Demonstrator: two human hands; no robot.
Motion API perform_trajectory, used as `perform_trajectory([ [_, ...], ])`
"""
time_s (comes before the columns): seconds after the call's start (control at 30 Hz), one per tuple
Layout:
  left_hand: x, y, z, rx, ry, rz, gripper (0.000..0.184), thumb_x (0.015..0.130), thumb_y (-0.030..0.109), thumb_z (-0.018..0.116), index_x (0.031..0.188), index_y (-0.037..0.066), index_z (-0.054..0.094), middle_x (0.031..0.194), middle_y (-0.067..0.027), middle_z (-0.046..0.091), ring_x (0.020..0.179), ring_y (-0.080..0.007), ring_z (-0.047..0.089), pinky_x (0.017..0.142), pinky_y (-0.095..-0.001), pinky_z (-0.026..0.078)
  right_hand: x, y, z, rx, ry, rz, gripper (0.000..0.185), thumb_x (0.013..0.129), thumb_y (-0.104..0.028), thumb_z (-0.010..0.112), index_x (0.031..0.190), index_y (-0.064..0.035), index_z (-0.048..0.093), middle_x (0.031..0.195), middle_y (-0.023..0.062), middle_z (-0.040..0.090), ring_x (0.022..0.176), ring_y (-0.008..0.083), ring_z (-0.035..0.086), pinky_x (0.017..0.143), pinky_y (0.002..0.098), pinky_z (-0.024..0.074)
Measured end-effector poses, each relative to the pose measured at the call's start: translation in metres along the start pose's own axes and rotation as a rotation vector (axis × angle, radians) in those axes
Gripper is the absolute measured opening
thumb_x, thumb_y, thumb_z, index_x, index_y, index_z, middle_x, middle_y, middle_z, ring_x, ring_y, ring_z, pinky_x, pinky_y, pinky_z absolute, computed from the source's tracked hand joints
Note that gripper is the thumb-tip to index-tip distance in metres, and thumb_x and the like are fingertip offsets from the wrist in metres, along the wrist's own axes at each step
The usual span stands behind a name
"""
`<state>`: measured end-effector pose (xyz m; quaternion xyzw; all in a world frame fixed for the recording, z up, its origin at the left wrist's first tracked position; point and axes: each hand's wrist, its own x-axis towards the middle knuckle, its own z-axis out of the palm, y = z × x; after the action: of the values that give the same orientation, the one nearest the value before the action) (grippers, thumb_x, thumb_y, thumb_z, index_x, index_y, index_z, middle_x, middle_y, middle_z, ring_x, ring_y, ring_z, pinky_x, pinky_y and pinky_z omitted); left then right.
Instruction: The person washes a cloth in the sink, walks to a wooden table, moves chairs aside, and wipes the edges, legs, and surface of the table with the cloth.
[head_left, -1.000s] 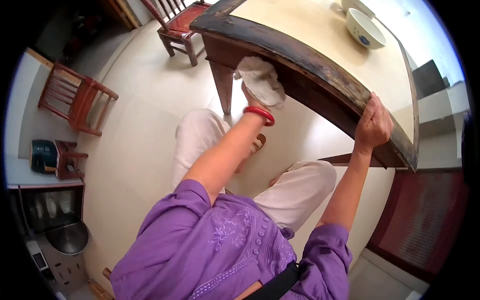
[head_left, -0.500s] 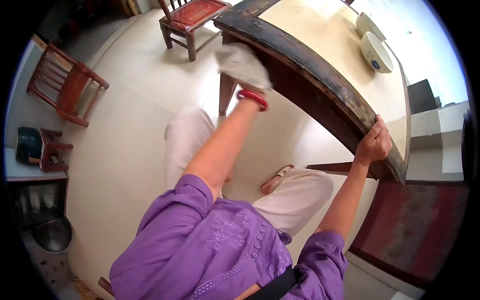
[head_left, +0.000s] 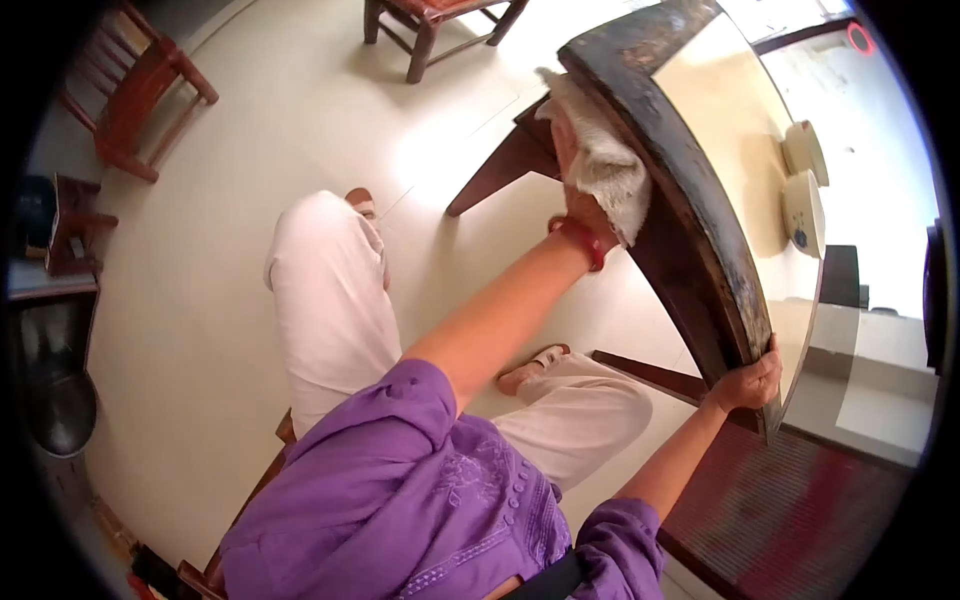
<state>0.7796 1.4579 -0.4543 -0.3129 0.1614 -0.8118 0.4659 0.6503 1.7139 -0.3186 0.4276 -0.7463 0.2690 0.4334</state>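
Observation:
A whitish, crumpled cloth [head_left: 612, 168] is in my left hand [head_left: 588, 210], whose fingers are mostly covered by it. The cloth rests against the side of a wooden table [head_left: 705, 190], just under its dark, worn edge near the far corner. A red bangle [head_left: 580, 240] circles my left wrist. At the near corner, my right hand [head_left: 747, 386] grips the table's edge, its fingers curled over the top.
Two bowls, one with a blue mark [head_left: 803, 215] and one behind it [head_left: 806, 153], stand on the tabletop. Red wooden chairs [head_left: 140, 95] [head_left: 425, 12] are on the floor beyond. A reddish ribbed surface [head_left: 790, 500] lies below right, and a dark pan [head_left: 62, 410] is at left.
My view has turned, so the table appears steeper and further right. My left hand, blurred near the far corner before, now has the cloth against the table's side. My right hand keeps its grip.

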Motion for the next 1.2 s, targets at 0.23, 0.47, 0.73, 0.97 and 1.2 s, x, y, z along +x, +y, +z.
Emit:
perform_trajectory([
  [0.23,0.014,0.015,0.016,-0.070,-0.018,-0.112,0.050,0.099,0.052,0.032,0.132,0.018,0.048,0.129,-0.0032,0.052,0.119,-0.0181,0.048,0.103,-0.0351,0.037,-0.003,-0.003,-0.001,-0.042,-0.002,0.073,0.041,0.098,-0.021,0.038,0.097,0.0043,0.071,0.094,0.0155,0.071,0.085,0.0278,0.067,0.078,0.0366,0.0517],
  [0.47,-0.066,0.033,-0.008,-1.220,0.282,-0.135,0.062,0.094,0.057,0.039,0.138,0.013,0.043,0.136,-0.0109,0.047,0.127,-0.0187,0.042,0.109,-0.0428,0.029,-0.004,0.000,0.002,-0.088,-0.012,0.112,0.041,0.099,-0.023,0.039,0.097,0.0026,0.071,0.094,0.0145,0.071,0.086,0.0272,0.067,0.079,0.0368,0.0515],
  [0.73,-0.082,0.115,-0.077,1.342,0.456,-0.033,0.037,0.097,0.038,0.038,0.121,0.011,0.048,0.115,-0.0043,0.053,0.107,-0.0160,0.048,0.096,-0.0344,0.040,-0.007,-0.005,0.002,-0.073,0.015,0.139,0.043,0.099,-0.026,0.038,0.098,0.0022,0.071,0.096,0.0144,0.071,0.086,0.0276,0.067,0.081,0.0370,0.0510],
  [0.97,0.005,0.062,0.066,0.574,0.837,0.292,0.032,0.088,0.037,0.051,0.106,0.010,0.053,0.098,-0.0023,0.057,0.089,-0.0173,0.053,0.077,-0.0341,0.046,-0.010,0.001,0.007,0.090,0.052,0.156,0.044,0.097,-0.024,0.038,0.099,0.0071,0.069,0.096,0.0181,0.070,0.088,0.0293,0.066,0.083,0.0385,0.0504],
  [1.2,0.023,0.067,0.101,0.723,1.029,0.258,0.034,0.080,0.039,0.061,0.094,0.009,0.056,0.085,-0.0008,0.058,0.076,-0.0179,0.055,0.065,-0.0355,0.048,-0.007,-0.006,0.011,-0.009,0.030,0.078,0.049,0.097,-0.027,0.034,0.099,0.0087,0.068,0.098,0.0197,0.069,0.089,0.0298,0.065,0.084,0.0392,0.0503],
])
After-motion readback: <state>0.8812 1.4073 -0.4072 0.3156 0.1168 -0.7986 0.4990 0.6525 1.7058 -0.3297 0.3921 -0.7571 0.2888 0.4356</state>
